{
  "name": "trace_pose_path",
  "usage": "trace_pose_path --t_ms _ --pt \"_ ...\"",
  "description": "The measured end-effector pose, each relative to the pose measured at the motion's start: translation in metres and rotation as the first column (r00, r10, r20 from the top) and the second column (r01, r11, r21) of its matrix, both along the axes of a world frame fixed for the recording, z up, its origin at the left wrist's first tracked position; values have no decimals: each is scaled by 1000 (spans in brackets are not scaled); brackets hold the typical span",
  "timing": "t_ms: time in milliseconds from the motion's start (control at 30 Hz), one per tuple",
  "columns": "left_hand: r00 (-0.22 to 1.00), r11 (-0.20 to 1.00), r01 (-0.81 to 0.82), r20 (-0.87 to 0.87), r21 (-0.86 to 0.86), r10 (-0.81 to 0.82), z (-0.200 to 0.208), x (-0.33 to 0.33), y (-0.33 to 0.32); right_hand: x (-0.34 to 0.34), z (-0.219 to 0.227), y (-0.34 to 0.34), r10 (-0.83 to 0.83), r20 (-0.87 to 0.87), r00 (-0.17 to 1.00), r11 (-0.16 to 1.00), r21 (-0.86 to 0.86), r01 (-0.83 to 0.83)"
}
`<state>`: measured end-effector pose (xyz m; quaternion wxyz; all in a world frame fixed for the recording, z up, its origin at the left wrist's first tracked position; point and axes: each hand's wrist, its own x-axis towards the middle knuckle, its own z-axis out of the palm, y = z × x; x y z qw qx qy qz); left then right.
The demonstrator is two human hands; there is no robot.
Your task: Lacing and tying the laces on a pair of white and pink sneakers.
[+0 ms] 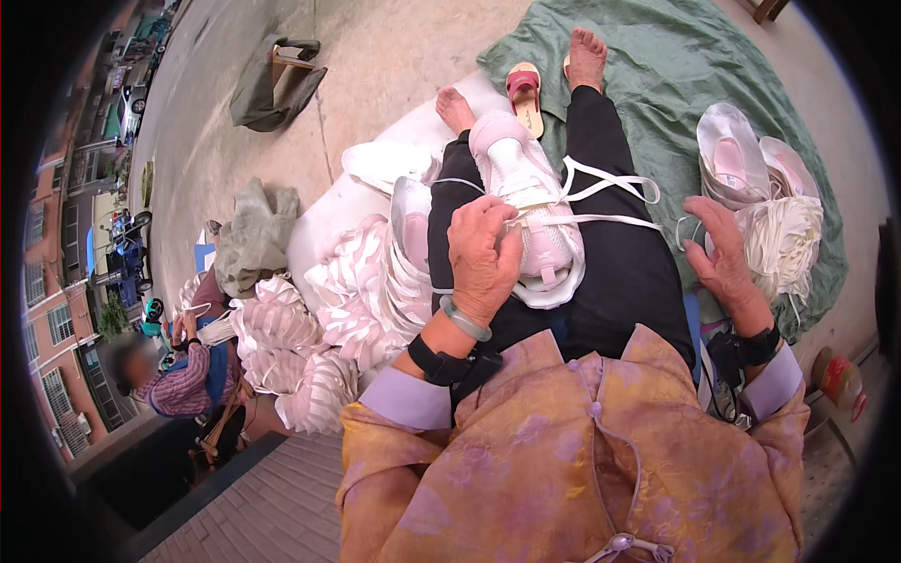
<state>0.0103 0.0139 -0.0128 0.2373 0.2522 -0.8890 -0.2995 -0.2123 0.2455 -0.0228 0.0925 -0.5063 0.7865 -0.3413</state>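
A pink and white sneaker [530, 202] lies across my lap, its heel opening toward me and its toe away. White laces [610, 221] run from its eyelets out to the right, one making a loose loop. My left hand [483, 246] rests at the shoe's left side, finger and thumb bent round a lace by the tongue; the exact grip is partly hidden. My right hand [725, 249] is raised to the right, beyond the lace's end, with thumb and forefinger apart. A thin pale strand curves by those fingertips; I cannot make out what it is.
Bundled pink and white shoe parts [361, 272] are heaped at my left. On the green tarp [648, 56] at right lie more shoes [732, 155] and a bundle of white laces [784, 246]. A red slipper [524, 89] sits between my feet. Another person [192, 375] works at far left.
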Motion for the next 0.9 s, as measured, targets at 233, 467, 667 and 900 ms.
trace_pose_path --t_ms 233,467,667,900 --pt "992 982 100 92 -163 -85 -4 -20 7 64 7 -106 281 -57 958 955 -81 -285" --pt "992 974 89 108 -207 -68 -9 -26 8 74 1 -110 226 -28 974 974 36 -225" --pt "990 975 37 140 -219 -6 -17 -32 11 77 -2 -108 199 -29 980 980 0 -199" --pt "992 992 -11 127 -124 27 -20 -31 16 82 -11 -113 195 -8 981 977 84 -194"
